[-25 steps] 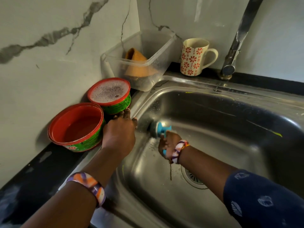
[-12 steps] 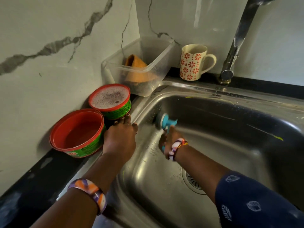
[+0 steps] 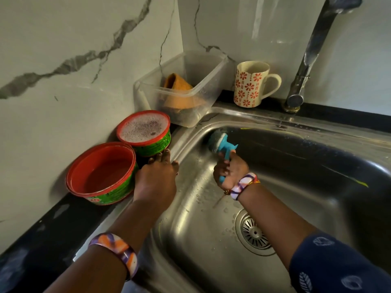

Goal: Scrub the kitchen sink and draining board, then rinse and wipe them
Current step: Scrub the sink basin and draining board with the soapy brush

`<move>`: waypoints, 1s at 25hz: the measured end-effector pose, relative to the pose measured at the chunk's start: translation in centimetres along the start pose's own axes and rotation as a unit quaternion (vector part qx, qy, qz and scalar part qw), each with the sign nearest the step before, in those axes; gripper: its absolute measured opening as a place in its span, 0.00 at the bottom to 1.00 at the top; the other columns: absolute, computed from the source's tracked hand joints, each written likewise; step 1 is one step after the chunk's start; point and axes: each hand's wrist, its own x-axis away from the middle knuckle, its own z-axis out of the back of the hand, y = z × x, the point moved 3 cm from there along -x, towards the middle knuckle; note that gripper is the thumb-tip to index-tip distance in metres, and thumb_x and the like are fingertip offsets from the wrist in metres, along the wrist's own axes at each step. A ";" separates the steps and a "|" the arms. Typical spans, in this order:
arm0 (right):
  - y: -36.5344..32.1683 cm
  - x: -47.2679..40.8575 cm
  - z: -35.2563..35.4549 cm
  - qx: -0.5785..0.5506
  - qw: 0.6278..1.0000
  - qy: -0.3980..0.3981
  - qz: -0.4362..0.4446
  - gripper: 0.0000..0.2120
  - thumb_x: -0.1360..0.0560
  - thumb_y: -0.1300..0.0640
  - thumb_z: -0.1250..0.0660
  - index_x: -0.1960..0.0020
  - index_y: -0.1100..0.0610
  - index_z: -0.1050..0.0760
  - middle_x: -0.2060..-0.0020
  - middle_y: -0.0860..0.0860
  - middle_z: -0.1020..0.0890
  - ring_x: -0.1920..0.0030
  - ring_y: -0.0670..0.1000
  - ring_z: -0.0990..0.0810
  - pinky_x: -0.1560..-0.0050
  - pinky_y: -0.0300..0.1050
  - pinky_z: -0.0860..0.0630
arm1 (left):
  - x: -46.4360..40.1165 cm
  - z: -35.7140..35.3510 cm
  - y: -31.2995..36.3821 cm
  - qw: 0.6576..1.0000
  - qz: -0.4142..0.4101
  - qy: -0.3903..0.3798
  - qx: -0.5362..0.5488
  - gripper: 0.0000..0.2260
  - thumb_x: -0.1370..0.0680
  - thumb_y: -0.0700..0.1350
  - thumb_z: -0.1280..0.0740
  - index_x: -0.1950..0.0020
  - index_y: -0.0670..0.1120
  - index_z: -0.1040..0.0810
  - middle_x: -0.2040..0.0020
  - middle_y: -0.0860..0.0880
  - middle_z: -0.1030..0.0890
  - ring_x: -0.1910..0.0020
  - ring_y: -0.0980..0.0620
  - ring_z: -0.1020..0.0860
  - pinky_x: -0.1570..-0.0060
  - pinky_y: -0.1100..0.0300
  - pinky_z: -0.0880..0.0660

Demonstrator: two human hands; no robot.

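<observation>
While my right hand (image 3: 229, 173) grips the blue scrub brush (image 3: 221, 144) by its handle, fingers curled round it, the brush head presses on the far left inner wall of the steel sink (image 3: 296, 187), just below the rim.

Left hand (image 3: 156, 178): I rest it flat on the sink's left rim, fingers straight and holding nothing, fingertips just beside the foam-filled tub (image 3: 146, 132).

Red-and-green tub (image 3: 102, 172), no foam in it: on the black counter (image 3: 42, 229), touching or nearly touching the foamy one; I cannot tell which.

Clear plastic container (image 3: 190, 85): in the corner behind the tubs, with an orange cloth (image 3: 179, 94) inside.

Flowered mug (image 3: 251, 83): upright on the back ledge, between container and tap (image 3: 306, 60).

Drain strainer (image 3: 252, 231): in the basin floor, near my right forearm; water drops scattered around it.

Bangles: one striped bangle on each wrist, left (image 3: 117, 250) and right (image 3: 243, 186).

Sleeve (image 3: 338, 265): dark blue with a leaf print, on my right arm.
</observation>
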 end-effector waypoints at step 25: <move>-1.1 1.4 0.2 0.101 0.984 -0.121 -0.086 0.19 0.18 0.57 0.52 0.68 0.56 0.40 0.87 0.47 0.37 0.89 0.43 0.40 0.87 0.26 0.44 | -0.3 -0.3 -0.1 1.000 0.005 0.016 -0.024 0.17 0.19 0.45 0.44 0.30 0.53 0.33 0.24 0.48 0.41 0.34 0.46 0.28 0.47 0.56 0.25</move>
